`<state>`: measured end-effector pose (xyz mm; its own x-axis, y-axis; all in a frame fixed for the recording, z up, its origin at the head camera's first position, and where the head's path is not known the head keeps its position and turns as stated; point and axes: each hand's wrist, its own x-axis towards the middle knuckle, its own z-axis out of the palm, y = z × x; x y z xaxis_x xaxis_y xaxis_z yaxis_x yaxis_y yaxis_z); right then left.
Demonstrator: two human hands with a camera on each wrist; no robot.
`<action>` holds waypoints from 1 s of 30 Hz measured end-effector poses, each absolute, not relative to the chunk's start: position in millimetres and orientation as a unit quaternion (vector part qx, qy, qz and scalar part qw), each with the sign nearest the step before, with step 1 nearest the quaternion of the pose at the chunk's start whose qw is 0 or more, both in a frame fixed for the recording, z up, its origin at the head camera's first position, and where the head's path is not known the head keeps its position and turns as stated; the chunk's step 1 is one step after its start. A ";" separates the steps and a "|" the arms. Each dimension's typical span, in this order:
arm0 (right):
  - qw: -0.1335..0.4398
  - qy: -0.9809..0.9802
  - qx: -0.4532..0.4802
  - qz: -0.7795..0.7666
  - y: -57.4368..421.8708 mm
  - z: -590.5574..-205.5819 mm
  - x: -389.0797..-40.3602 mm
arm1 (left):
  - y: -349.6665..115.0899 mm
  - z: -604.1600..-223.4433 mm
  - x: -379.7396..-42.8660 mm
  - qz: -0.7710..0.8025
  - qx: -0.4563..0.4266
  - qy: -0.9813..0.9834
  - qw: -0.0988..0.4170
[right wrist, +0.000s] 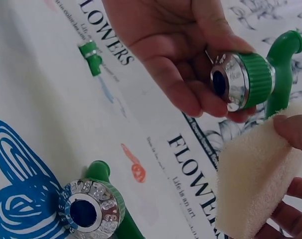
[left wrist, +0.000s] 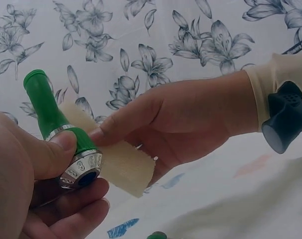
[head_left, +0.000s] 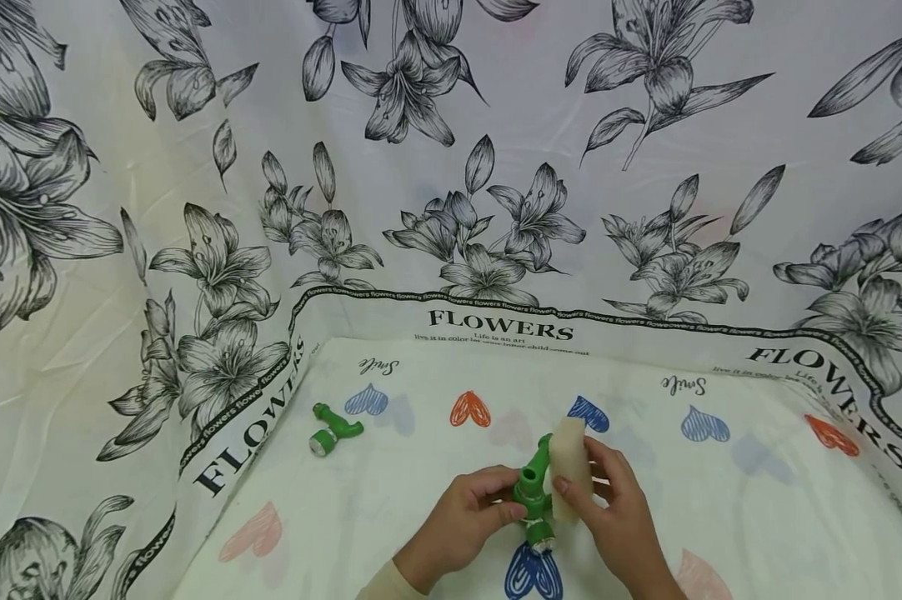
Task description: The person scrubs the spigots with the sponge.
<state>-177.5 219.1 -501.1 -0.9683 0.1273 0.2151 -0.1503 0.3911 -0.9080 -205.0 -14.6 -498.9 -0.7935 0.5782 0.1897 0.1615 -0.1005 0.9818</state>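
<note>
My left hand (head_left: 473, 512) grips a green tap (right wrist: 258, 77) between thumb and fingers; it has a curved spout and a silver patterned end with a dark round opening. A cream sponge (head_left: 569, 471) is pinched in my right hand (head_left: 618, 508), thumb on its near face and fingers behind. The sponge's edge is right at the green body of the held tap. Below the hands, a second green tap (right wrist: 98, 204) with the same silver end lies on the cloth beside a blue heart print.
A third green tap (head_left: 334, 429) lies at the far left of the white heart-printed cloth (head_left: 391, 492). Flower-printed fabric (head_left: 496, 208) rises behind and along the sides, with a dark lettered border at its foot.
</note>
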 end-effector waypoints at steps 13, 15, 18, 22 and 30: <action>0.113 -0.813 0.054 0.568 206.3 -499.3 -168.3 | -13.6 -500.2 -208.2 0.691 0.252 0.667 0.121; 0.103 -0.812 0.065 0.570 202.0 -498.6 -166.0 | -14.4 -500.6 -209.2 0.696 0.240 0.667 0.115; 0.091 -0.811 0.078 0.572 195.6 -496.6 -163.3 | -16.9 -501.4 -210.8 0.710 0.225 0.658 0.111; 0.095 -0.810 0.078 0.573 191.7 -493.4 -161.7 | -19.6 -501.5 -212.2 0.720 0.221 0.647 0.117; 0.109 -0.814 0.085 0.564 192.6 -492.7 -163.5 | -20.8 -498.7 -210.8 0.719 0.231 0.644 0.121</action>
